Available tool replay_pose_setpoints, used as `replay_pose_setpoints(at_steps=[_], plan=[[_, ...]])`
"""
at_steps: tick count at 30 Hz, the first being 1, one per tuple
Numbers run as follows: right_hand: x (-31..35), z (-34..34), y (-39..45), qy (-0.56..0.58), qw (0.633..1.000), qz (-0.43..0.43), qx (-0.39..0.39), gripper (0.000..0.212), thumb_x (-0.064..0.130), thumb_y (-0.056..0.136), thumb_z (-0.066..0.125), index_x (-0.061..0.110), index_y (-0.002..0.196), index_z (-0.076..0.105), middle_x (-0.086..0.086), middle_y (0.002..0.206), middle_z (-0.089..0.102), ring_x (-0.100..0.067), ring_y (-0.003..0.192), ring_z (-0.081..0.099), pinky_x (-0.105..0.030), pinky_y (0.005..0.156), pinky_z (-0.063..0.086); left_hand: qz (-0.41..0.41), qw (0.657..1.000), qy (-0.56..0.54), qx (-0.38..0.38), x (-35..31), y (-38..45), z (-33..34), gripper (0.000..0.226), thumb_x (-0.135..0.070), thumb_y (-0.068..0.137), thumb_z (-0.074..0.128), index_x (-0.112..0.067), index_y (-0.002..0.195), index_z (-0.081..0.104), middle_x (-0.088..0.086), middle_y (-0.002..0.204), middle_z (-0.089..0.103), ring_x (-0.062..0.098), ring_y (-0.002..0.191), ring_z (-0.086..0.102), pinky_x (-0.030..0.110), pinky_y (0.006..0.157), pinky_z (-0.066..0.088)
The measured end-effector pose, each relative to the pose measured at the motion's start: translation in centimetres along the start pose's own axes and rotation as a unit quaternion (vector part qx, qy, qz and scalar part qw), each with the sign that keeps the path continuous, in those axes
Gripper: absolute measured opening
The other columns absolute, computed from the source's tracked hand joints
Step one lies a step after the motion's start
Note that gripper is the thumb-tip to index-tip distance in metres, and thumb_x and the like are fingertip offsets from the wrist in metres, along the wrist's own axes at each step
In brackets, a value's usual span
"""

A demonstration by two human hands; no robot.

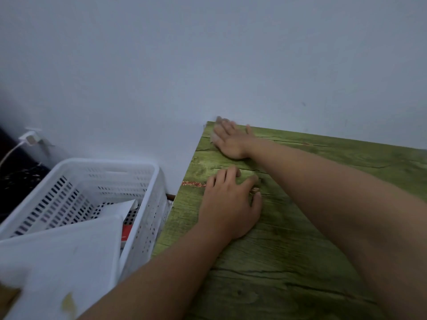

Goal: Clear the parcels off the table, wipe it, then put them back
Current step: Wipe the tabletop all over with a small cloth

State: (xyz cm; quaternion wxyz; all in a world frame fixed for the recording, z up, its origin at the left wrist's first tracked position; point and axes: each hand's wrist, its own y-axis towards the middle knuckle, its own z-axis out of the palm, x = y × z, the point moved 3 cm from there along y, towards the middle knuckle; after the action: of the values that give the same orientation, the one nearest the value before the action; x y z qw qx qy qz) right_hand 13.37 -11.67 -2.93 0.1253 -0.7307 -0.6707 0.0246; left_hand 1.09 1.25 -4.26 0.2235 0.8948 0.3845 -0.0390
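Right hand (231, 142): fingers spread flat, pressing a blurred pale cloth (216, 132) at the green wood-grain table (288, 262)'s 11 o'clock corner.
Left hand (228, 204): fingers relaxed, resting on the table.
White perforated plastic basket (92, 181): at 9 o'clock, holding white flat parcels (69, 255).

**Green wood grain, white plastic, matt wall**

The table (300, 262) shows a green, wood-look top: dark grain lines and cracks run across it, with a dull, low sheen. One reddish, speckled patch (194, 184) breaks the green near its left edge. Beside it the basket (143, 204) reads as white plastic, smooth and perforated with rows of small slots and holes. Inside, white parcels (69, 257) look flat and smooth, matt like paper or card; something red (126, 232) peeks out between them, material unclear. Behind everything, the wall (208, 54) is pale and matt, with a few faint marks.
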Motion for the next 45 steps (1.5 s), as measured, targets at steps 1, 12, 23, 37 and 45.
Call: replay_pose_setpoints(at_steps=[1,12,23,37,45], plan=[[0.9,0.5,-0.3,-0.021,0.999,-0.049,0.009,0.061,0.058,0.100,0.008,0.033,0.154,-0.008,0.008,0.160,-0.021,-0.014,0.148,-0.017,-0.055,0.115,-0.012,0.001,1.000,0.002,-0.001,0.0,0.0,0.0,0.041,-0.049,0.087,0.042,-0.034,0.120,0.060,0.002,0.112,0.054,0.022,0.106,0.049,0.040,0.086,0.039],[-2.5,0.3,-1.5,-0.027,0.998,-0.054,0.013,0.065,0.065,0.096,0.003,0.037,0.153,-0.009,0.009,0.161,-0.016,-0.013,0.149,-0.010,-0.056,0.114,-0.015,0.006,1.000,0.005,-0.005,0.0,0.2,0.0,0.042,-0.048,0.087,0.041,-0.033,0.120,0.061,0.001,0.108,0.054,0.021,0.103,0.049,0.038,0.085,0.038],[-5.8,0.4,-3.8,0.007,1.000,-0.002,-0.028,0.068,0.067,0.095,0.001,0.035,0.153,-0.012,0.011,0.160,-0.020,-0.009,0.148,-0.014,-0.053,0.115,-0.011,0.005,1.000,0.005,0.013,0.0,0.1,-0.2,0.044,-0.050,0.089,0.039,-0.034,0.125,0.058,0.000,0.113,0.051,0.019,0.107,0.046,0.037,0.088,0.035],[-9.4,0.0,-6.1,-0.008,0.997,0.075,-0.017,0.067,0.066,0.095,-0.001,0.036,0.154,-0.007,0.012,0.160,-0.019,-0.015,0.149,-0.009,-0.054,0.111,-0.018,0.001,0.999,0.018,0.040,0.2,0.2,0.1,0.051,-0.054,0.088,0.033,-0.037,0.132,0.053,-0.002,0.120,0.049,0.016,0.114,0.042,0.036,0.093,0.034],[-11.0,0.4,-7.8,-0.007,0.996,0.083,-0.022,0.066,0.066,0.095,-0.001,0.036,0.154,-0.009,0.010,0.160,-0.020,-0.013,0.149,-0.011,-0.056,0.111,-0.017,-0.003,0.998,0.028,0.055,0.2,0.3,0.2,0.053,-0.056,0.088,0.030,-0.040,0.135,0.049,-0.003,0.122,0.047,0.015,0.116,0.041,0.035,0.095,0.034]])
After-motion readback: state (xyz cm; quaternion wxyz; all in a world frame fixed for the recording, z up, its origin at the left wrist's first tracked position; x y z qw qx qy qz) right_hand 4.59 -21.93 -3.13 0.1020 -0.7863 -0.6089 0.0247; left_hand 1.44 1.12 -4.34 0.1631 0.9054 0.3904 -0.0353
